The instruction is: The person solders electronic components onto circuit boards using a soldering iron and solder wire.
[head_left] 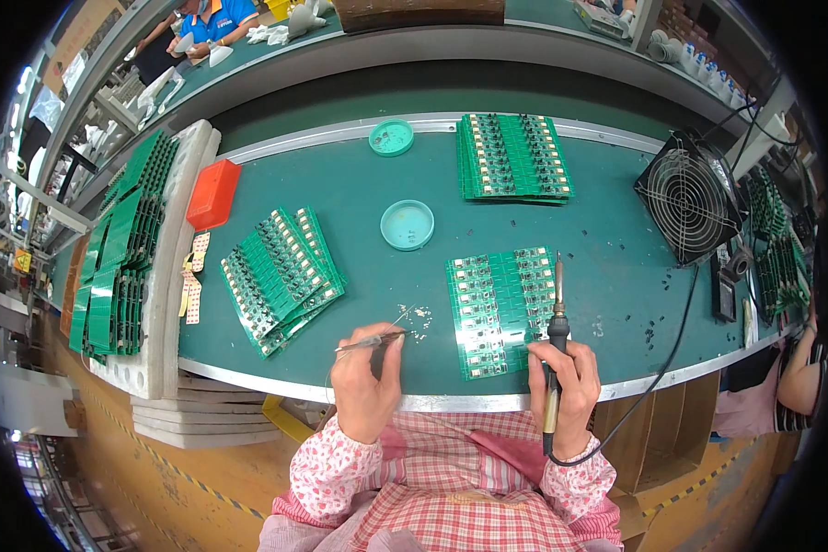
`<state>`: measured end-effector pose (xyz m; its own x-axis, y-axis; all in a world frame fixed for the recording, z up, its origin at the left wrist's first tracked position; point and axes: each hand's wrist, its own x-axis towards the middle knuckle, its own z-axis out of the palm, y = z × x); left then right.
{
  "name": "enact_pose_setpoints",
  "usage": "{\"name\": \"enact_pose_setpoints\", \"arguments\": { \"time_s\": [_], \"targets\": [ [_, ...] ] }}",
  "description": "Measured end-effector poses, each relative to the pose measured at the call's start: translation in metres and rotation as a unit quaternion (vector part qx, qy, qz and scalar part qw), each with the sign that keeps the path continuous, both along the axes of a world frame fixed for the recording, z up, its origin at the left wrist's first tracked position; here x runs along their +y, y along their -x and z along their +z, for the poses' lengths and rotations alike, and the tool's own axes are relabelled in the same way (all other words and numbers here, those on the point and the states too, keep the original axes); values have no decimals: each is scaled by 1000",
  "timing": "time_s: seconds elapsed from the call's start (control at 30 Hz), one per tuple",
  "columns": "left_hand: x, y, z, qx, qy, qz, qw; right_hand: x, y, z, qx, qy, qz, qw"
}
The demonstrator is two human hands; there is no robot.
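From where I stand, the broad green surface (340, 193) with its pale metal edging fills most of the view. Along its left end runs a long white foam tray (193, 152) carrying green circuit boards (120, 235), probably because soft foam spares their parts. Near the surface's right end stands a square black fan with a round wire grille (688, 198), turned inward, perhaps to move fumes. A squared stack of green panels (515, 158) sits by the surface's far edge, and a splayed pile of green panels (281, 276) lies left of its middle; both seem parked to leave the near part free. There, right of the surface's middle, one flat green circuit panel (488, 313) lies within easy reach. A red plastic box (213, 194) rests toward the surface's left end, and two round teal dishes (408, 225) line up at its middle.

Both hands hover about the surface's near edge. The right hand (570, 382) is curled firmly round a black-handled soldering iron (558, 333), tip away from the body, likely to keep heat off the fingers. The left hand (363, 386) pinches what look like slim metal tweezers (368, 342), pointing inward near tiny whitish pieces (420, 317) scattered on the surface.
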<state>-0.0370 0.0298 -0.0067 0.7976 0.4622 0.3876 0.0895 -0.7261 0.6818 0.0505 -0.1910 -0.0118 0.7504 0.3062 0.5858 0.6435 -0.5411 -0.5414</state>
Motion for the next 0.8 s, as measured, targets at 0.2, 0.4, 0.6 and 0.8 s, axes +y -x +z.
{"name": "enact_pose_setpoints", "arguments": {
  "time_s": [0.2,0.4,0.6,0.8],
  "targets": [
    [0,0,1,0,-1,-2,1000,0,1,1,1,0,1,1000],
    [-1,1,2,1,-8,-3,1000,-2,0,-1,-3,-11,-3,1000],
    [-15,-2,7,-11,71,-42,997,-3,-1,-2,-15,-51,2,999],
    [-32,-12,7,7,57,-125,990,-9,1,-2,-10,-82,17,996]
  ]
}}
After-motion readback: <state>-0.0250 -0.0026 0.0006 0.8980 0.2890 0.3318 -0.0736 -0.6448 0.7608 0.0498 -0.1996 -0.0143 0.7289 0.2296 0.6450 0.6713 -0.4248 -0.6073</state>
